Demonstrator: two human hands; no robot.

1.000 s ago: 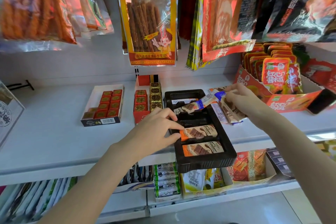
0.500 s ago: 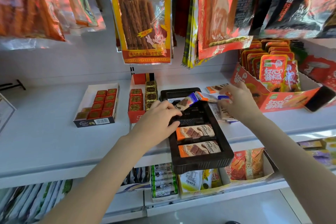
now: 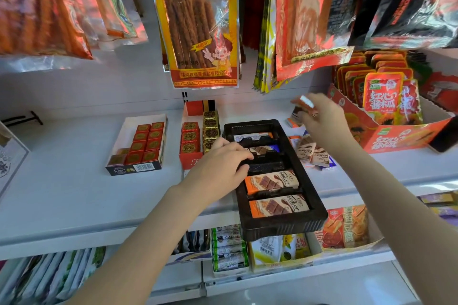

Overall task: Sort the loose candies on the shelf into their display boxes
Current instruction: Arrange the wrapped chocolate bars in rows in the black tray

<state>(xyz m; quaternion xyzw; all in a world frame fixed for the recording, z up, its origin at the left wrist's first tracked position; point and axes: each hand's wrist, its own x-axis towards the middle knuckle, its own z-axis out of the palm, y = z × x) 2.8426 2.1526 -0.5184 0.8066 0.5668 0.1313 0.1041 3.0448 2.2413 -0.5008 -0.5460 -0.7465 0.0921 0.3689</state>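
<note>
A black slotted display tray point(image 3: 317, 215) sits on the white shelf point(image 3: 74, 195), overhanging its front edge. Two orange chocolate bars point(image 3: 271, 183) lie in its near slots, a blue-ended bar point(image 3: 264, 149) and a flipped one in the far slots. My left hand point(image 3: 220, 168) grips the tray's left rim, fingers curled over it. My right hand point(image 3: 322, 121) is raised behind the tray's right side and pinches an orange-wrapped candy bar point(image 3: 303, 103). Several loose bars point(image 3: 312, 153) lie on the shelf right of the tray.
A white box of red foil squares point(image 3: 138, 146) and a red box of red and gold squares point(image 3: 198, 136) stand left of the tray. An orange display carton point(image 3: 386, 131) of red packets is at right. Snack bags hang overhead point(image 3: 200, 22). Lower shelf holds more packets.
The blue-ended bar that my right hand held now lies in a far slot of the tray. My right hand has moved back and right and lifted an orange-wrapped bar. My left hand stays on the rim.
</note>
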